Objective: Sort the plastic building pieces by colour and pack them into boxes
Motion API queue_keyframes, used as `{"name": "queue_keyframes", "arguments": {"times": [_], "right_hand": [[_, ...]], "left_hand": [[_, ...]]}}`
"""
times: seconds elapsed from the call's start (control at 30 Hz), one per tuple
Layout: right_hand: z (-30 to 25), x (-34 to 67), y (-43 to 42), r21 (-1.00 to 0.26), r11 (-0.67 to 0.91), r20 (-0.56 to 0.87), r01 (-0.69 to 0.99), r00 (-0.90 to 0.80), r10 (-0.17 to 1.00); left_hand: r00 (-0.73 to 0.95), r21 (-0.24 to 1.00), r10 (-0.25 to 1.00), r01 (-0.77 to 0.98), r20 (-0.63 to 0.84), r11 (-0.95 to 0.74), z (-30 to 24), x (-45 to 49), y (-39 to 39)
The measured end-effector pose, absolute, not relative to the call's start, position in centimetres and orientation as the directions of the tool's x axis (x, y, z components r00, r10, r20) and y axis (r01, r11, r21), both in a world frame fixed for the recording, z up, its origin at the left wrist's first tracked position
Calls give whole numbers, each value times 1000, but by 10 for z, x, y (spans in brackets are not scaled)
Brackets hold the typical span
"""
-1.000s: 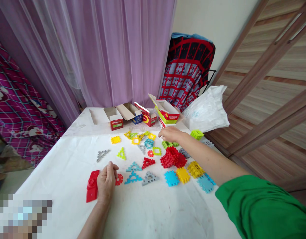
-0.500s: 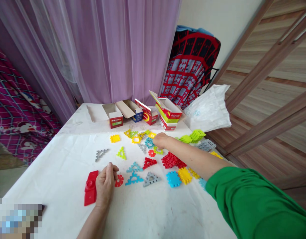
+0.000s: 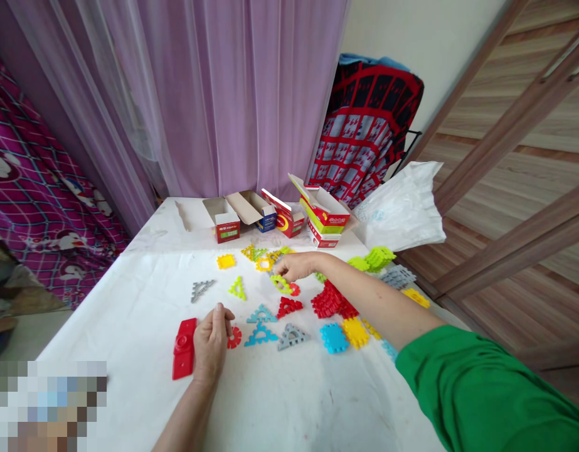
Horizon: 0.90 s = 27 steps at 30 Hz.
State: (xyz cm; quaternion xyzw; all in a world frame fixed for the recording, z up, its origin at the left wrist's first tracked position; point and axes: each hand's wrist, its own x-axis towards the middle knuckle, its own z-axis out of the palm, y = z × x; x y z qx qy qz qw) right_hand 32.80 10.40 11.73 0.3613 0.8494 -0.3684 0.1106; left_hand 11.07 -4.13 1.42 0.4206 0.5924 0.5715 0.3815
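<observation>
My right hand (image 3: 295,266) reaches over the middle of the white table (image 3: 289,389) and pinches a lime green square frame piece (image 3: 281,285) just above the cloth, beside a small red gear (image 3: 295,289). My left hand (image 3: 211,342) rests near the front left with its fingers curled on a red gear piece (image 3: 233,337), next to a flat red block (image 3: 184,347). Blue (image 3: 261,314), red (image 3: 289,307) and grey (image 3: 293,337) triangle pieces lie between the hands.
A red stack (image 3: 332,301), blue (image 3: 334,338) and yellow (image 3: 355,332) squares lie right of centre. Lime green (image 3: 376,257) and grey (image 3: 398,275) stacks sit near the right edge. Several open small boxes (image 3: 280,216) and a white bag (image 3: 402,204) stand at the back.
My right hand moved left from the far right pieces toward the centre and closed on the lime green frame piece. My left hand stayed by the red gear.
</observation>
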Motion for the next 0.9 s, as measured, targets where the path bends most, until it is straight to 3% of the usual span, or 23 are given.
{"name": "queue_keyframes", "arguments": {"times": [0.07,0.13,0.3,0.4,0.53,0.67,0.9], "right_hand": [[111,309,100,-695,365,-423,619,-763,489],[106,293,98,-682,347,-424,644,-735,529],[107,281,105,-177,384,-404,906,-423,811],[108,281,105,-113,371,-336,922,-387,859],[101,273,94,-67,476,-241,877,-477,845],[92,266,84,-80,594,-256,800,-592,764],[79,258,68,-74,602,-247,795,-599,761]], "left_hand": [[-357,999,934,49,16,2,15,111,-42],[-359,999,933,36,6,8,16,112,-42],[-368,1000,930,-2,-1,0,18,113,-42],[-358,1000,934,-15,-3,-2,17,113,-42],[-364,1000,932,-27,-5,-6,17,112,-42],[-367,999,930,-32,10,-23,16,111,-41],[-371,999,929,-39,10,-26,19,112,-42]]}}
